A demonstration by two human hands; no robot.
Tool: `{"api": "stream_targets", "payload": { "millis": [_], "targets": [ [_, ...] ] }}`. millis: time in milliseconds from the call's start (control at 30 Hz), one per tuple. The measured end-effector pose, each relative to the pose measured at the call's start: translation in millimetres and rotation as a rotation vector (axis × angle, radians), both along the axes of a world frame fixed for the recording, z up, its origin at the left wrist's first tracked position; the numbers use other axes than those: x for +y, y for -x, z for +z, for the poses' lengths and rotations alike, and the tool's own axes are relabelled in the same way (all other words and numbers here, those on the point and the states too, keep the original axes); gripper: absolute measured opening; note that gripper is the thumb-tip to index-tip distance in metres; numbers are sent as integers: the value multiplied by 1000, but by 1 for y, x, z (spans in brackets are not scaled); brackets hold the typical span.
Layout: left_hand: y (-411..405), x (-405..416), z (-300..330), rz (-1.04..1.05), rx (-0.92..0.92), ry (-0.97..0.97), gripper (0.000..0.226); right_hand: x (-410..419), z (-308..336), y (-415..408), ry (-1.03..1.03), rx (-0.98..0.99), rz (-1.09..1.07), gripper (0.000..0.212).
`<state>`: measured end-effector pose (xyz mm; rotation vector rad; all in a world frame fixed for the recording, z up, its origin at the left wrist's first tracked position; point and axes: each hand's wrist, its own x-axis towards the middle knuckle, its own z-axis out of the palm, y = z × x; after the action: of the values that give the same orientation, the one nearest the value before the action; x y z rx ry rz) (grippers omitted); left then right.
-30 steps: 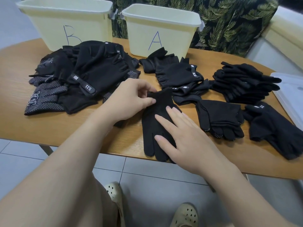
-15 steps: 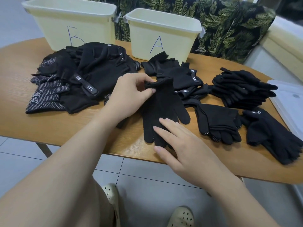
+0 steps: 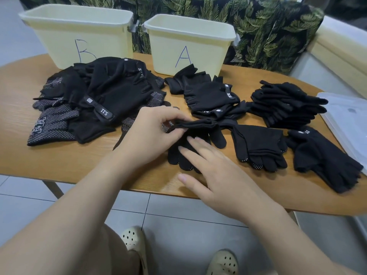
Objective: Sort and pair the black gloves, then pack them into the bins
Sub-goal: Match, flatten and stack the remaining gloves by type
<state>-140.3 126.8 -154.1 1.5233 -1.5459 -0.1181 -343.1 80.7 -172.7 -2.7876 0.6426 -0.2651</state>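
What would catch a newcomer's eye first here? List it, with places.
First, the two hands at the table's near edge: the left hand pinches the cuff of a black glove while the right hand lies flat on its fingers. Next, two pale yellow bins at the back, bin B on the left and bin A beside it. Between them and the hands, a big heap of gloves spreads across the wooden table.

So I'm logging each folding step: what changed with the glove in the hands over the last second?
The left hand, pinching the cuff, has folded the glove down toward the fingers, so it now lies doubled over. The right hand slid back from mid-glove to press flat on its fingertips. The glove piles and bins A and B stayed put.
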Motion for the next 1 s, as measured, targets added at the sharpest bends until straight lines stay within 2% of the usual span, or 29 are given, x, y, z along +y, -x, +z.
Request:
{"api": "stream_targets", "payload": {
  "millis": [133, 300, 733, 1000],
  "targets": [
    [1, 4, -4, -8, -93, -8, 27, -11, 13, 23, -34, -171, -74, 56],
    [3, 8, -8, -24, -174, 2, 27, -27, 17, 42, -34, -261, -195, 43],
    [27, 14, -23, 8, -339, 48, 23, -31, 12, 38, -13, -204, -201, 55],
    [36, 12, -34, -27, -406, 13, 24, -33, 6, 38, 25, -201, -160, 49]
  ]
}}
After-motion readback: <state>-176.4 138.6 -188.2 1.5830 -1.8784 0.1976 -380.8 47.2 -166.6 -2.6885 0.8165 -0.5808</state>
